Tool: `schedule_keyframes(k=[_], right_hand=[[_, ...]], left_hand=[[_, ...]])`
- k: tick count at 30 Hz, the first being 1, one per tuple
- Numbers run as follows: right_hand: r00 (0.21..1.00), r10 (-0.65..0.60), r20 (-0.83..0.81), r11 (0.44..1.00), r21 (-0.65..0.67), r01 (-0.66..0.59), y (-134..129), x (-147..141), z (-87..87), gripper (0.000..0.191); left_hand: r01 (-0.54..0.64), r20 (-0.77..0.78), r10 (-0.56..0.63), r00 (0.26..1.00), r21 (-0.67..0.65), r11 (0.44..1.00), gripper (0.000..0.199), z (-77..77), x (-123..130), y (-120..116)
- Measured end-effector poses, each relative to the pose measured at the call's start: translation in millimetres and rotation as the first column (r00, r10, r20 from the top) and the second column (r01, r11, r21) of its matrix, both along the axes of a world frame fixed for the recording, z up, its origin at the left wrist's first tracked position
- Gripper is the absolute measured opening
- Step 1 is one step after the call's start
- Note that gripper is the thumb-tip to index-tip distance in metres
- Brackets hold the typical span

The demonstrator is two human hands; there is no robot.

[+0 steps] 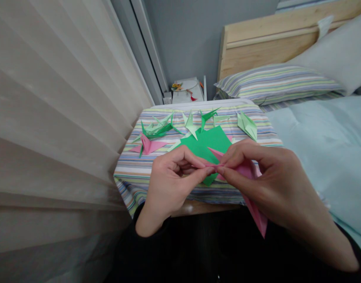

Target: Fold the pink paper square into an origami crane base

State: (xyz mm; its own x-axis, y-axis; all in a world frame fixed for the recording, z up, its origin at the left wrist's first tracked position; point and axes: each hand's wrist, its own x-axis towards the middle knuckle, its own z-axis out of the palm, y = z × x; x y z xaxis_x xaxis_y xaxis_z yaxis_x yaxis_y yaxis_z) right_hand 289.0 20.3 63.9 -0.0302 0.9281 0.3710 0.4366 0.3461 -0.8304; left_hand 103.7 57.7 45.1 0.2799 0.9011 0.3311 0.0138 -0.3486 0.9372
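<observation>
Both hands pinch a pink folded-paper crane (pixel 257 214) above the front of the small table. My left hand (pixel 171 181) grips a thin pointed end of it between thumb and forefinger. Right beside those fingertips, my right hand (pixel 265 181) pinches the same paper, its fingers covering much of the body. One pink point sticks up behind the fingers and another hangs below my right hand. Beneath the hands lie green paper sheets (pixel 204 141), partly covered. A pink paper crane (pixel 147 145) rests to the left of them.
Several green paper cranes (pixel 159 127) lie along the back of the striped tablecloth (pixel 133 169), with a light green one (pixel 247 125) at right. A pale curtain (pixel 65 98) borders the left; a bed with a light blue quilt (pixel 321 149) stands at right.
</observation>
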Motion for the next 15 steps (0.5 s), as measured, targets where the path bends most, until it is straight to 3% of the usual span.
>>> schedule_keyframes(k=[15], right_hand=[[0.996, -0.040, -0.076, 0.999, -0.027, 0.038, 4.5, -0.1, -6.1, 0.022]], left_hand=[[-0.048, 0.001, 0.048, 0.999, -0.044, 0.998, 0.027, -0.9, 3.9, 2.7]])
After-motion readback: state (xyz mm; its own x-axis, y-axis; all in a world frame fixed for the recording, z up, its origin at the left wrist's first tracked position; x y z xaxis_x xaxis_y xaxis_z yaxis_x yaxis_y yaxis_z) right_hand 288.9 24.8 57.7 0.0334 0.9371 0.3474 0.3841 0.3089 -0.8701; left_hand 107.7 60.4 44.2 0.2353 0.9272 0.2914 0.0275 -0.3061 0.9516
